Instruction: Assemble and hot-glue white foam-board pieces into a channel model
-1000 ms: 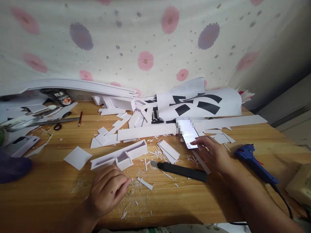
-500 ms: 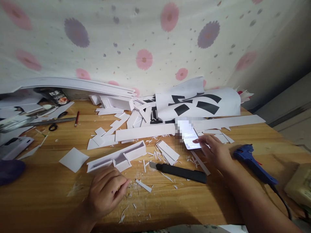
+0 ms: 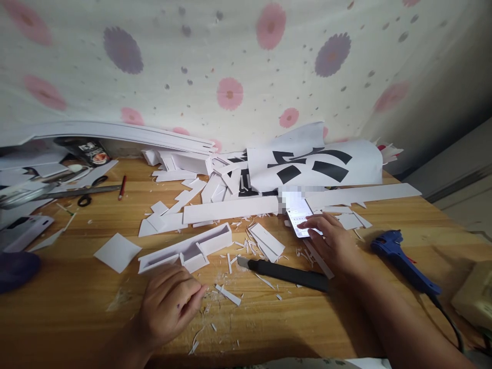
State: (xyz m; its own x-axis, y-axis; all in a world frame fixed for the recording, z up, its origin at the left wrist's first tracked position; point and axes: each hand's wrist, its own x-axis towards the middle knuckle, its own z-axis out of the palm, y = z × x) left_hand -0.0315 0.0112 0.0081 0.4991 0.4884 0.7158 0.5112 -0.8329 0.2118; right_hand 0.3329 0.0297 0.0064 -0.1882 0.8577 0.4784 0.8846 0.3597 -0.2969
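Note:
A smartphone (image 3: 299, 212) with a lit screen lies tilted on the white foam-board strip. My right hand (image 3: 331, 237) is over its lower end, a finger touching the screen where a keyboard shows; its fingers are partly stretched, holding nothing. My left hand (image 3: 171, 302) rests on the wood with curled fingers, and nothing can be seen in it. Just beyond the left knuckles sits a white open channel-shaped piece (image 3: 209, 241). A black utility knife (image 3: 288, 275) with its blade out lies between the two hands.
A blue glue gun (image 3: 403, 261) with a cord lies at the right. Farther back are a long white strip (image 3: 230, 208), a printed sheet (image 3: 313, 164) and many offcuts. Scissors (image 3: 92, 192) and a red pencil (image 3: 122, 187) lie at the left, near a white square (image 3: 117, 253).
My right hand has shifted slightly, and its finger now touches farther left on the phone screen. The left hand stays put. The view has moved very slightly.

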